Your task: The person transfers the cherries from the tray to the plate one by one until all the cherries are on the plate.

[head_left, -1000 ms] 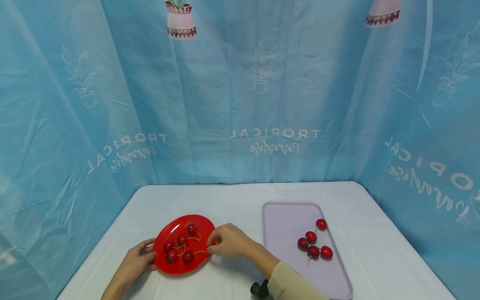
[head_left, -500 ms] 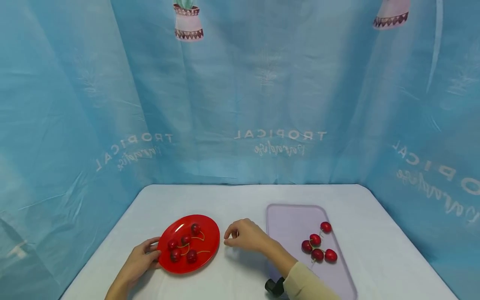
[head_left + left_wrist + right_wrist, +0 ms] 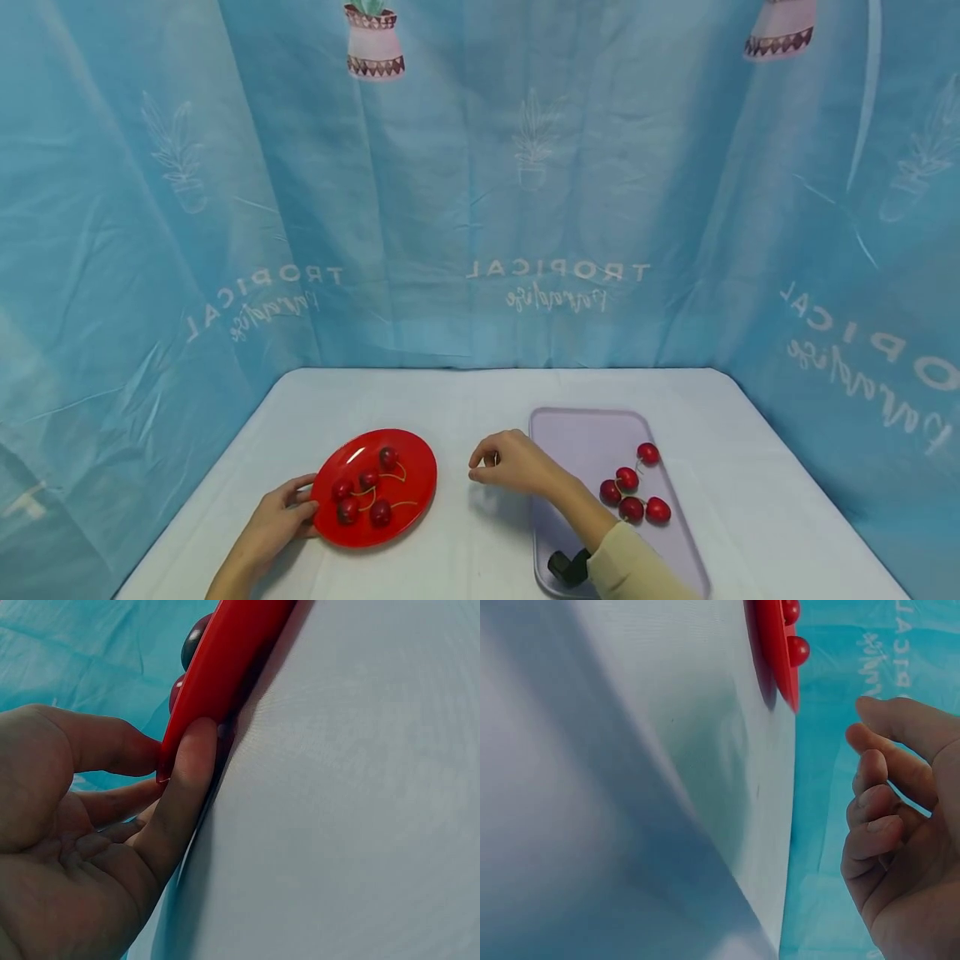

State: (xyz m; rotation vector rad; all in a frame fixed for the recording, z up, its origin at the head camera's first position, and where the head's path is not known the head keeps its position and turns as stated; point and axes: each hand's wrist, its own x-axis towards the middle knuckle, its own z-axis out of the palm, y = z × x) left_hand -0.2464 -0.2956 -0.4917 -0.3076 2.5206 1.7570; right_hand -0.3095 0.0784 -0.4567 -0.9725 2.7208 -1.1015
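Note:
On the left of the table lies a red plate [image 3: 416, 471] bearing several dark red cherries [image 3: 380, 512] with green stems. My left hand [image 3: 272, 523] pinches its left rim; in the left wrist view one finger [image 3: 196, 754] is under the plate's edge and another digit on the upper side. Between the plate and a pale lilac tray [image 3: 566, 442] hovers my right hand [image 3: 516, 463], fingers loosely curled, nothing held. The right wrist view shows its thumb and forefinger slightly apart, with the plate [image 3: 771, 652] beyond them. Several brighter cherries [image 3: 632, 509] rest in the tray.
A white cloth covers the table [image 3: 465, 400]. Blue printed curtains [image 3: 435, 208] hang around its back and sides. A black device [image 3: 567, 569] at the right wrist hangs over the tray's front left corner.
My right hand has left the plate's right rim and moved right toward the tray. My left hand stays at the left rim. The cherries keep their places on the plate and tray.

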